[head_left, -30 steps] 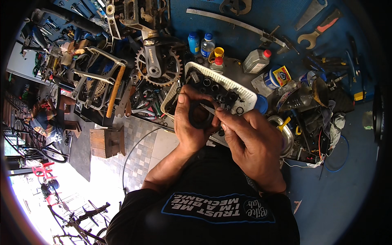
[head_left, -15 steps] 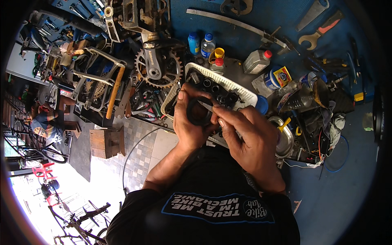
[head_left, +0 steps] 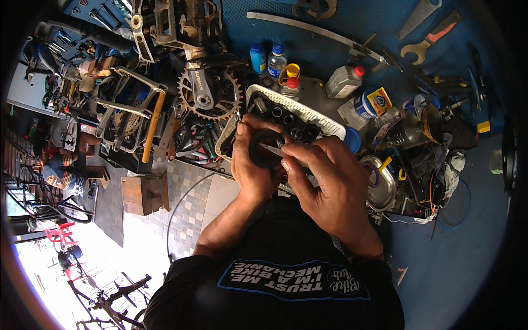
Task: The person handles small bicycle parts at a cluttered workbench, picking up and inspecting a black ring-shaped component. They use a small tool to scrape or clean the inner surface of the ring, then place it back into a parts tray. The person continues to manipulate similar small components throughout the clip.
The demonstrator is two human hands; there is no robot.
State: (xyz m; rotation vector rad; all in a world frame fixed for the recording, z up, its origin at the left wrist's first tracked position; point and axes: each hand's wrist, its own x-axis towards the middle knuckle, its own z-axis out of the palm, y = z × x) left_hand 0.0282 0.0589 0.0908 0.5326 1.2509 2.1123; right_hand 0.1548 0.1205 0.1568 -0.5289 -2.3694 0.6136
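My left hand (head_left: 248, 179) is wrapped round a thick black ring (head_left: 254, 153), its opening facing up toward me. In my right hand (head_left: 335, 181), thumb and forefinger pinch a thin pointed metal blade (head_left: 270, 148). The blade's tip reaches into the ring's opening, near its inner edge; its handle is hidden by my fingers. Both hands are over the near edge of a cream plastic basket (head_left: 324, 121) that holds several black cylindrical parts (head_left: 283, 116).
Left of the basket stands a crankset with a toothed chainring (head_left: 184, 96), beside a wooden handle (head_left: 154, 126). Bottles, including a grey one (head_left: 344, 83), line the back. A steel bowl (head_left: 388, 192) lies to the right. Another person (head_left: 66, 170) sits far left, near a wooden stool (head_left: 140, 193).
The blade's tip has moved left, further across the ring's opening, as my right hand shifted slightly left. My left hand still holds the ring. The view has shifted a little.
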